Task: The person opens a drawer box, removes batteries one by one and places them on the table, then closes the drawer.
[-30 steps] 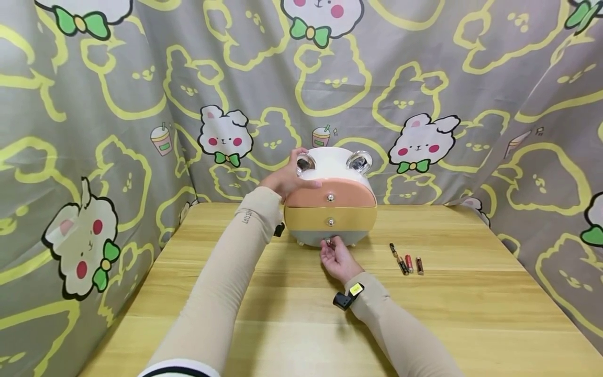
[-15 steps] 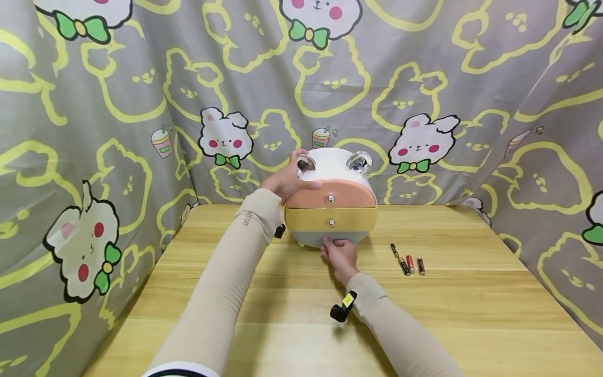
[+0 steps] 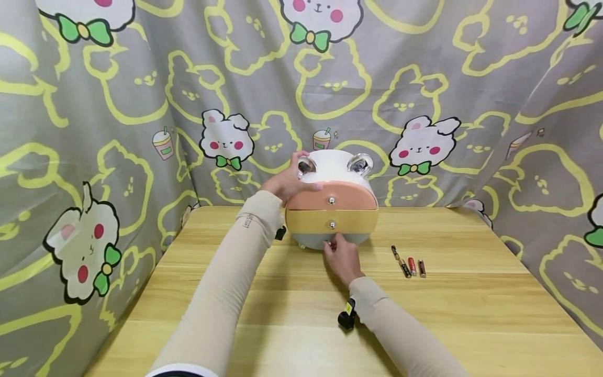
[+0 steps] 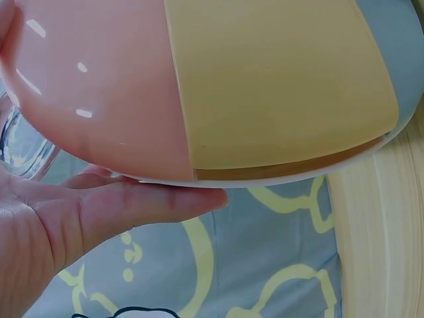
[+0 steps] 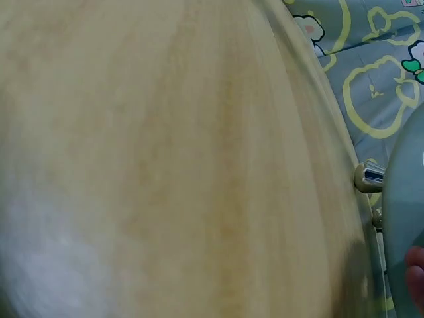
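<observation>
A small rounded drawer cabinet with a white top and silver ears (image 3: 332,165) stands at the back of the table in the head view. Its front has an orange drawer (image 3: 311,198), a yellow drawer (image 3: 306,221) and a grey bottom drawer (image 3: 306,239), with silver knobs. My left hand (image 3: 289,180) steadies the cabinet's upper left side, thumb across the orange front; in the left wrist view a straight finger (image 4: 159,203) lies along the side wall. My right hand (image 3: 343,258) pinches the grey drawer's knob (image 3: 330,243), mostly covered by the fingers.
Several small batteries (image 3: 412,266) lie on the wooden table (image 3: 301,314) to the right of the cabinet. A grey patterned curtain (image 3: 273,78) rises behind and at both sides. A narrow gap shows beside the yellow drawer's end in the left wrist view.
My right hand has rolled over at the bottom knob, from palm partly upward to its back upward, and the wrist camera has swung down with it. The left hand stays on the cabinet.
</observation>
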`<act>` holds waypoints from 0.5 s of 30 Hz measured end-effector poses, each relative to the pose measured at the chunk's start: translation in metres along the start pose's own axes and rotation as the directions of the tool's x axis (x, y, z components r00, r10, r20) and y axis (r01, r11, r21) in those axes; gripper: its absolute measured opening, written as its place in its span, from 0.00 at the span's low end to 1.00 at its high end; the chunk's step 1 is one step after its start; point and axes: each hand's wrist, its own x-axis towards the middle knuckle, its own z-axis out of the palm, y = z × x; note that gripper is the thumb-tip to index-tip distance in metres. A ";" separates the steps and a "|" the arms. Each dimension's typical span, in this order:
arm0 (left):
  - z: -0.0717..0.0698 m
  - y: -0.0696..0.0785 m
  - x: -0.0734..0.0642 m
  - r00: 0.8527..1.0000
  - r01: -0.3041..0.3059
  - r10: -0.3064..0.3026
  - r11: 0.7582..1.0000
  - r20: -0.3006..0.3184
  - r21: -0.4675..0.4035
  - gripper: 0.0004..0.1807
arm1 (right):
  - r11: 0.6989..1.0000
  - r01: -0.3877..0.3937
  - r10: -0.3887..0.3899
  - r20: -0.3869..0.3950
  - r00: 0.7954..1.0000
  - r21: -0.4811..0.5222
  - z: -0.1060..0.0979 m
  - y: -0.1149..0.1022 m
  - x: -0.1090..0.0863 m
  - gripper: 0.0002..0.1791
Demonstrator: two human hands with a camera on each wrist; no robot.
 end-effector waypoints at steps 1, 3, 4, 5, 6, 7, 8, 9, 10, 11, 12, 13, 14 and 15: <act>0.000 0.000 0.000 1.000 0.000 0.000 1.000 0.001 0.003 0.54 | 1.000 0.013 -0.013 0.003 1.000 -0.007 -0.001 0.000 0.000 0.13; 0.001 0.001 -0.001 1.000 0.000 0.000 1.000 0.001 -0.001 0.54 | 0.999 0.036 -0.035 0.011 0.999 -0.020 -0.001 0.001 0.001 0.12; 0.001 0.001 -0.001 1.000 -0.001 0.001 1.000 0.002 -0.002 0.54 | 0.998 0.048 -0.048 0.015 0.999 -0.031 -0.001 0.002 0.002 0.12; 0.001 0.001 -0.001 1.000 -0.001 0.001 1.000 0.003 -0.005 0.54 | 0.997 0.065 -0.064 0.017 0.998 -0.044 -0.001 0.003 0.002 0.12; 0.001 0.001 -0.001 1.000 -0.001 0.001 1.000 0.003 -0.005 0.54 | 0.995 0.083 -0.082 0.017 0.996 -0.059 0.000 0.004 0.002 0.11; 0.001 0.001 -0.001 1.000 -0.002 0.002 1.000 0.005 -0.003 0.54 | 0.992 0.104 -0.104 0.015 0.995 -0.069 0.000 0.004 0.002 0.11; 0.001 0.001 -0.001 1.000 -0.005 0.005 1.000 0.007 -0.002 0.54 | 0.989 0.127 -0.126 0.012 0.992 -0.081 0.001 0.005 0.002 0.10; 0.001 0.001 -0.002 1.000 -0.008 0.008 1.000 0.008 0.000 0.54 | 0.984 0.150 -0.150 0.010 0.989 -0.093 0.002 0.006 0.002 0.10; 0.001 0.001 -0.002 1.000 -0.008 0.008 1.000 0.009 0.002 0.54 | 0.980 0.172 -0.173 0.004 0.985 -0.104 0.002 0.007 0.002 0.10; 0.001 0.000 -0.002 1.000 -0.011 0.011 1.000 0.008 0.000 0.55 | 0.975 0.192 -0.193 0.001 0.981 -0.113 0.003 0.008 0.002 0.10; 0.001 0.000 -0.002 1.000 -0.015 0.015 1.000 0.009 -0.001 0.55 | 0.971 0.208 -0.210 -0.003 0.978 -0.121 0.003 0.009 0.003 0.10; 0.000 0.000 -0.002 1.000 -0.018 0.018 1.000 0.009 -0.001 0.55 | 0.967 0.221 -0.224 -0.005 0.975 -0.129 0.004 0.010 0.003 0.11; 0.000 0.000 -0.003 1.000 -0.018 0.018 1.000 0.009 0.002 0.55 | 0.964 0.229 -0.232 -0.005 0.973 -0.135 0.004 0.011 0.004 0.12; 0.000 0.000 -0.003 1.000 -0.016 0.016 1.000 0.009 0.006 0.55 | 0.963 0.233 -0.236 -0.007 0.972 -0.137 0.005 0.011 0.005 0.12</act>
